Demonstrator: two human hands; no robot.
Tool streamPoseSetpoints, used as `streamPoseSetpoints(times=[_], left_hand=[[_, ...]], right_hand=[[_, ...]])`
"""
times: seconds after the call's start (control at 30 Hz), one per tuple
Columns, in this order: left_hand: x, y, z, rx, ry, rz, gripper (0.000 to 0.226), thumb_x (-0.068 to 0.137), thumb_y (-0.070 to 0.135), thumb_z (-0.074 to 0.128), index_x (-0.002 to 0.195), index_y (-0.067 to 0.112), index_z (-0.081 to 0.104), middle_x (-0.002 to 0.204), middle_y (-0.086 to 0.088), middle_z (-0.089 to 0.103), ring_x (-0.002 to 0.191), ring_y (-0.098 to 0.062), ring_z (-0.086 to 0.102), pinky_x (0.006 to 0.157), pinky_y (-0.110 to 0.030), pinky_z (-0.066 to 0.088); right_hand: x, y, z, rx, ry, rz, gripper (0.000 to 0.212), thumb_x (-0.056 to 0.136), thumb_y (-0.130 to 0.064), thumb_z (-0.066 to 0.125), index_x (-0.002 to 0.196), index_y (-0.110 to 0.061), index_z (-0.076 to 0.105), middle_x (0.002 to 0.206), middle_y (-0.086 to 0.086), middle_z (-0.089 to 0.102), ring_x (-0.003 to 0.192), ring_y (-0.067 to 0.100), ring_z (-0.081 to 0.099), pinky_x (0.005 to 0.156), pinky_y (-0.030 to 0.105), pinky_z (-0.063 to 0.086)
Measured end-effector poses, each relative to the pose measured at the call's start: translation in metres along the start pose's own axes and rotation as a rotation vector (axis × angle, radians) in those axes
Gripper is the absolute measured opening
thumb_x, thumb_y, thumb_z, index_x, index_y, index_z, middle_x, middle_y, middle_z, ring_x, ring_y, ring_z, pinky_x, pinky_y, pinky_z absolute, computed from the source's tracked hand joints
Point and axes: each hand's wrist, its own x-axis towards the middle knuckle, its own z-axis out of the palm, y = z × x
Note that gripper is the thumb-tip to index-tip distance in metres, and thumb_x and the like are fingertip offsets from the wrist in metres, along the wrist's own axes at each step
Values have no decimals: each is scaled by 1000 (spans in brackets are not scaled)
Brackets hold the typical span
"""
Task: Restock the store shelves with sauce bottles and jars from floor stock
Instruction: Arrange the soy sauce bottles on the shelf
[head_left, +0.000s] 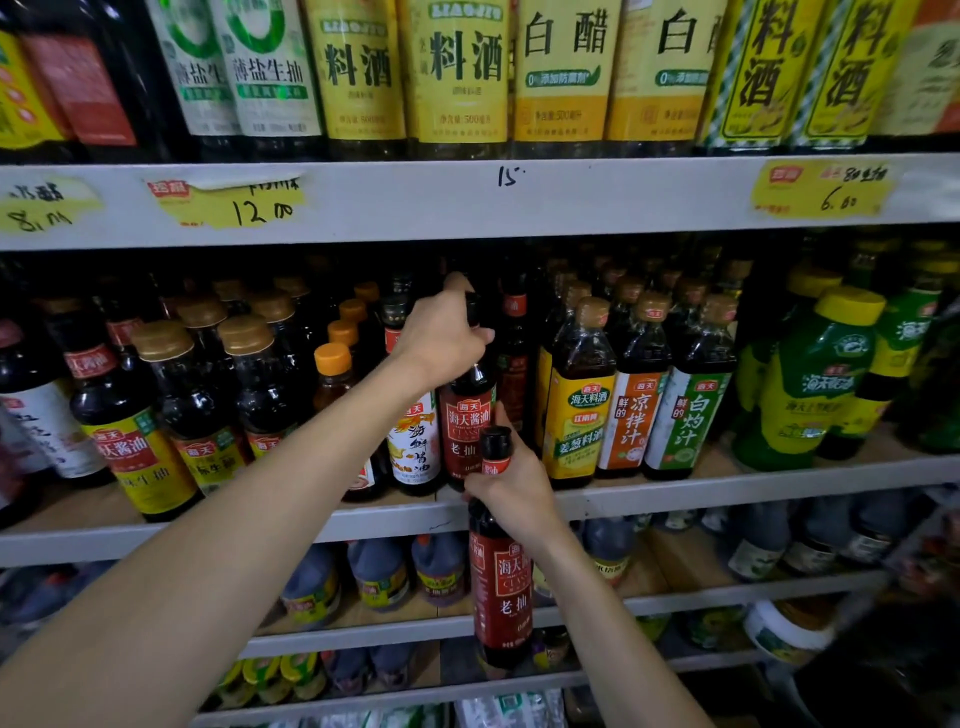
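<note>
My left hand (441, 332) grips the neck of a dark soy sauce bottle with a red label (467, 431) that stands on the middle shelf (727, 491), between a white-labelled bottle (415, 452) and a yellow-labelled one (579, 431). My right hand (511, 480) holds a second red-labelled dark soy bottle (501, 587) by its neck, just under its black cap. That bottle hangs upright in front of the shelf edge, below and slightly right of the first.
The middle shelf is packed with dark sauce bottles on the left (130, 415) and green and yellow bottles on the right (810, 384). The upper shelf (467, 202) carries price tags and tall yellow-labelled bottles (457, 73). Lower shelves hold jugs (379, 571) and jars.
</note>
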Motion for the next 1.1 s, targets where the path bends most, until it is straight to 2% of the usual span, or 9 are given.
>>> streamPoseSetpoints(times=[0.07,0.17,0.3,0.37,0.5,0.6,0.7,0.87,1.1], left_hand=[[4,2,-1,3,-19,20,47,84,27,72,124,15,50,110,-5,62,104,-24,60,72,-24,45],[11,10,-2,87,10,88,49,87,39,66,129,16,53,127,-9,56,115,-28,54,89,-32,46],[14,29,18,799,213,264,44,92,42,52,120,8,58,119,-15,59,111,-35,54,88,-42,44],[18,36,28,942,199,269,46,94,39,49,127,7,52,118,-17,60,110,-36,53,90,-44,41],[33,47,34,898,106,260,58,95,26,49,149,19,29,126,-18,56,110,-40,56,81,-43,44],[43,53,34,950,54,228,55,90,17,57,143,21,41,132,-14,53,113,-39,56,79,-41,46],[45,58,41,1015,22,150,55,86,12,61,139,17,45,130,-14,56,115,-37,55,77,-39,45],[48,64,52,997,24,87,59,86,11,61,141,12,40,128,-18,57,116,-38,54,77,-38,43],[69,65,37,792,-104,75,26,95,15,51,119,14,62,121,-10,63,109,-30,61,82,-38,50]], right_hand=[[-1,3,-2,-13,7,-4,97,68,-22,69,152,-43,24,106,-21,69,99,-3,63,89,27,52],[-4,7,-5,-30,21,-8,95,71,-23,71,153,-39,24,112,-20,67,105,1,62,95,29,51],[-10,9,-10,12,50,5,89,71,-23,74,150,-31,35,117,-22,63,113,-1,57,104,32,47],[-14,9,-14,23,57,-8,83,70,-20,73,147,-28,42,123,-19,62,116,1,57,105,34,46],[-23,7,-25,38,49,-47,76,70,-23,71,141,-33,46,128,-13,61,119,4,56,105,31,46],[-27,9,-32,48,45,-43,68,71,-20,70,128,-50,48,123,-4,66,109,11,60,98,34,50],[-27,12,-37,32,46,-53,68,73,-10,68,112,-62,49,117,-17,65,105,8,63,90,28,52],[-23,15,-42,41,10,-38,72,73,-10,66,134,-45,49,102,-17,66,91,4,63,75,19,48],[-14,11,-52,43,1,-111,72,73,-10,72,137,-35,51,112,-15,70,105,4,64,92,29,52]])
